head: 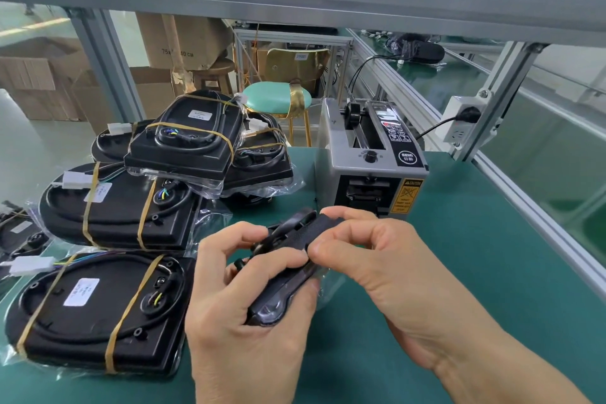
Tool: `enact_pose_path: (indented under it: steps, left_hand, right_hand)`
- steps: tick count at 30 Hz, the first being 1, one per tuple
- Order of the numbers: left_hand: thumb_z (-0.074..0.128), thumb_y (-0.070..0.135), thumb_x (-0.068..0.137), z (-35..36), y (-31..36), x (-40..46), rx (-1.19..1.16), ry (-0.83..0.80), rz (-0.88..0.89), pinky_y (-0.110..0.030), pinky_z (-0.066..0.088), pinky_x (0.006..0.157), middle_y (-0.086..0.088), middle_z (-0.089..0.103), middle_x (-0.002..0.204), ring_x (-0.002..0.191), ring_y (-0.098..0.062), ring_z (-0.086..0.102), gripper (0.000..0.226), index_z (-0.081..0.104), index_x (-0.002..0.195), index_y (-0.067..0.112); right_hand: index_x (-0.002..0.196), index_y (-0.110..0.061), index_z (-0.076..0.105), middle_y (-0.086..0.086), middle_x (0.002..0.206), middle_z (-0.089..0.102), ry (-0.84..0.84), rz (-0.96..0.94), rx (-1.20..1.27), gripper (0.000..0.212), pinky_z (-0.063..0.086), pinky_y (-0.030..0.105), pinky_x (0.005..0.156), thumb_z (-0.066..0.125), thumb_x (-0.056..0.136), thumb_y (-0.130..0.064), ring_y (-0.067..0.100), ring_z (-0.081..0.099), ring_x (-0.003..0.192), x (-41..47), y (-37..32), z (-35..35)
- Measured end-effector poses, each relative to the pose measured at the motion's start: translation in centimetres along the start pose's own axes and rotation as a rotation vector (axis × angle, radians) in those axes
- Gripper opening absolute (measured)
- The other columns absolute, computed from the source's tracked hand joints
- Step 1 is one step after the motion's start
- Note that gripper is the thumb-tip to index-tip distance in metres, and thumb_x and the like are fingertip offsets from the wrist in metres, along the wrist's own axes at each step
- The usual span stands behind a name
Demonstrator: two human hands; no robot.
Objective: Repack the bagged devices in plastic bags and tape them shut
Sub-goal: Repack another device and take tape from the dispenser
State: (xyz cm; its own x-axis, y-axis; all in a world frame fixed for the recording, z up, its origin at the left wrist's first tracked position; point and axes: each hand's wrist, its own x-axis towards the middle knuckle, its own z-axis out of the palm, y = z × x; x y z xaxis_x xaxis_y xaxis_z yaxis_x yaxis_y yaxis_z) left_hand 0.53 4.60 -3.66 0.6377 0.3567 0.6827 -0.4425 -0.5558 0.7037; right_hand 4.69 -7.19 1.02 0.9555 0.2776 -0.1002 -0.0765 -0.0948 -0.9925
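A black device in a clear plastic bag [282, 292] is held edge-on above the green mat, just in front of the tape dispenser. My left hand [249, 298] grips its lower end from the left. My right hand [370, 256] pinches its upper, textured end with thumb and fingers. Several bagged black devices bound with tan bands are stacked at the left, the nearest one [95, 311] lying flat by my left wrist and another [183, 138] on top of the pile. Much of the held device is hidden by my fingers.
A grey electric tape dispenser [370, 154] stands straight ahead on the green mat [475, 256]. An aluminium frame rail [531, 203] runs along the right edge, with a white power socket [462, 123] on a post. Cardboard boxes and a green stool [275, 97] stand beyond the table.
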Motion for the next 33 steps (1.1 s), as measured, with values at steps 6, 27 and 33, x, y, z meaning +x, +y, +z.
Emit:
enact_pose_path:
  steps: [6,27,33]
  left_hand:
    - [0.075,0.029,0.065,0.1,0.2,-0.1,-0.004,-0.02,0.007,-0.007,0.042,0.07,-0.007,0.055,0.101,0.08,-0.003,0.055,0.017,0.068,0.08,0.028]
    - [0.074,0.027,0.064,-0.6,-0.1,-0.1,-0.012,0.002,0.017,-0.01,0.046,0.073,-0.011,0.055,0.1,0.084,-0.007,0.061,0.027,0.068,0.088,0.02]
    - [0.072,0.034,0.065,-1.0,-0.8,0.6,-0.013,-0.062,-0.008,-0.006,0.044,0.075,-0.006,0.058,0.101,0.087,-0.003,0.058,0.028,0.073,0.09,0.022]
  right_hand:
    - [0.066,-0.023,0.073,-0.017,0.097,0.066,0.118,-0.048,-0.101,0.009,0.04,0.014,0.076,0.077,0.062,-0.017,-0.012,0.057,0.096,0.3,0.9,-0.3]
    - [0.097,-0.039,0.059,-0.016,0.097,0.065,0.061,-0.17,-0.106,0.036,0.046,0.009,0.072,0.073,0.065,-0.05,-0.003,0.062,0.085,0.4,2.1,0.5]
    - [0.107,-0.041,0.06,-0.02,0.106,0.064,0.002,-0.111,0.047,0.03,0.043,0.01,0.082,0.071,0.079,-0.038,-0.005,0.058,0.101,1.2,3.1,-1.0]
